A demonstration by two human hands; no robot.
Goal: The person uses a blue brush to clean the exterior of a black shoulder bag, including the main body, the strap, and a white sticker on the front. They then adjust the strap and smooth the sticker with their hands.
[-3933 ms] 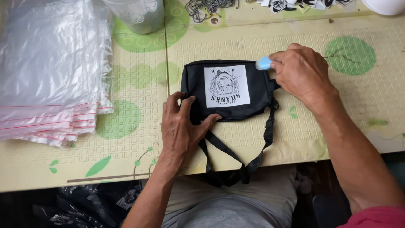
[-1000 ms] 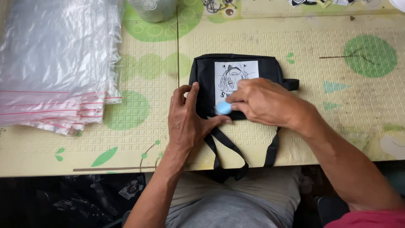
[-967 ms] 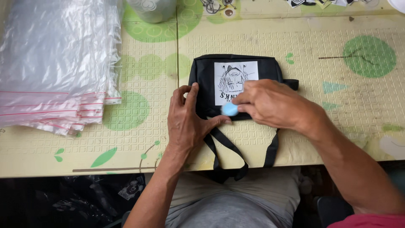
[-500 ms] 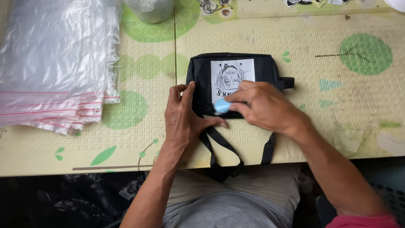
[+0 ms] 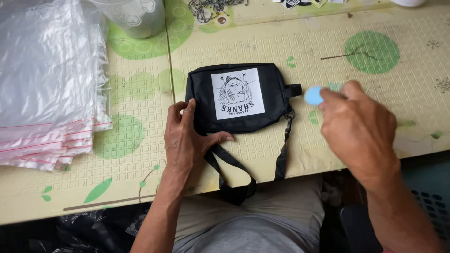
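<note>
Pale embossed table mat (image 5: 262, 42) with green dots covers the work surface. Left hand (image 5: 187, 140) lies spread, pressing the near-left corner of a black strap pouch (image 5: 276, 100). At three o'clock from the pouch, right hand (image 5: 358, 126) pinches a small blue disc (image 5: 313, 95). Clear zip bags (image 5: 47, 84) are stacked at nine o'clock; a plastic cup (image 5: 133, 16) stands at eleven, contents unclear.

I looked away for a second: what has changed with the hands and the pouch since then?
The right hand has lifted off the white patch and moved right, clear of the black pouch, still pinching the small blue piece. The left hand still presses the pouch's lower left corner. The pouch and the stack of clear bags stay put.
</note>
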